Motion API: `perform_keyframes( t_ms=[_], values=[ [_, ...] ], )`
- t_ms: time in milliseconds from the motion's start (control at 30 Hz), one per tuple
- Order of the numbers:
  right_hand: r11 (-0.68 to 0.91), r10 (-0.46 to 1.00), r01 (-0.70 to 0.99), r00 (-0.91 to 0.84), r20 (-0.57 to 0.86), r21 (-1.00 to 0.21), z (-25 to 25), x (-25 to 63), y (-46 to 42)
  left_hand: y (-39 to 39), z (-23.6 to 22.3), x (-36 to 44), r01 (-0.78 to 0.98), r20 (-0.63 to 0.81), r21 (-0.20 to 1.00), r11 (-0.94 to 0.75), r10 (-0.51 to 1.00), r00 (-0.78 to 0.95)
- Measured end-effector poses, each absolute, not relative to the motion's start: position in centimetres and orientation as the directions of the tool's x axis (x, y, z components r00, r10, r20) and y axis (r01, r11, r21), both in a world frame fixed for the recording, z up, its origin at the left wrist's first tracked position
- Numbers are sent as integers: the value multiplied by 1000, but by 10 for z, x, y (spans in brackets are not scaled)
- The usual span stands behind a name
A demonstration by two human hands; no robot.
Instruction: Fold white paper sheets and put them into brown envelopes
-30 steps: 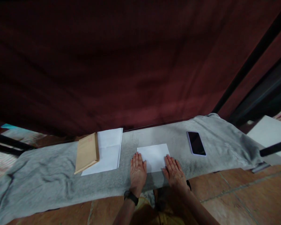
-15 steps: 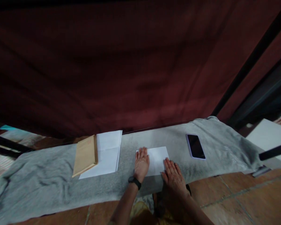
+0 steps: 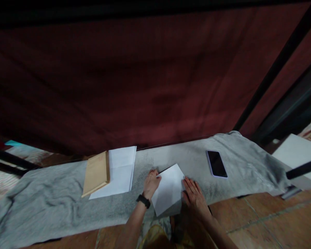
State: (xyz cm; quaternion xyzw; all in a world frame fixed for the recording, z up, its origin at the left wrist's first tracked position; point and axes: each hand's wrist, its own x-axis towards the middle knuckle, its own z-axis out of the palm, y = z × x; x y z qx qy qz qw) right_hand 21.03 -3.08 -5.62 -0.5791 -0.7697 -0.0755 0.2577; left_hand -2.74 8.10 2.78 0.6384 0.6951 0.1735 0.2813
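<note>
The left hand [image 3: 150,183] pinches the white paper [image 3: 168,190] near its left corner, and the right hand [image 3: 196,197] lies flat at the paper's right edge, not squeezing it. The paper is turned slantways on the gray blanket [image 3: 54,197], between both hands. A phone [image 3: 217,164] lies to the right. To the left, a brown packet [image 3: 95,174] rests partly on white sheets [image 3: 122,169], its faint mark too blurry to read

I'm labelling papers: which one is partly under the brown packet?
The left white paper, under the brown packet; the other paper, between left hand and right hand, is apart from it.
</note>
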Motion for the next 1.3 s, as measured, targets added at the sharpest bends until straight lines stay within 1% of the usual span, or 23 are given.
perform_keyframes(
  t_ms=[100,200,300,367,467,533,667,733,767,833,867,967,1133,1233,1300],
  values=[
    [367,843,901,-216,493,-233,-60,211,-30,69,27,-47,583,-275,760,288,955,-113],
    [433,837,854,-262,481,-288,-60,206,-29,50,24,-57,311,-343,871,380,924,-169],
    [469,849,813,-309,427,-345,-54,198,-28,30,19,-57,80,-415,898,432,894,-171],
    [461,873,800,-330,359,-385,-48,193,-28,20,16,-54,-23,-452,890,455,877,-164],
    [393,917,795,-302,261,-461,-38,191,-26,12,13,-53,-111,-465,885,452,869,-168],
    [327,944,788,-247,219,-522,-33,192,-23,10,13,-54,-126,-437,899,420,880,-187],
    [204,976,775,-116,183,-598,-27,193,-14,14,13,-59,-72,-320,947,312,911,-259],
    [155,982,780,-55,181,-606,-26,191,-9,17,12,-58,112,-199,967,230,952,-234],
    [135,983,785,-30,179,-605,-26,189,-6,19,12,-57,236,-136,955,181,972,-193],
    [83,984,809,26,176,-582,-26,184,-2,23,10,-53,448,-52,889,91,994,-97],
    [55,982,831,54,179,-554,-26,181,0,26,9,-51,508,-41,858,69,997,-67],
    [-16,971,882,126,203,-471,-27,172,3,32,6,-47,562,-68,821,94,995,-67],
    [-57,963,907,160,217,-416,-32,166,4,38,7,-41,669,-121,725,167,986,-114],
    [-75,966,920,162,200,-384,-30,165,4,37,13,-36,788,-114,592,172,985,-129],
    [-87,973,930,157,172,-358,-27,166,4,35,15,-32,869,-44,481,116,993,-108]
  ],
)
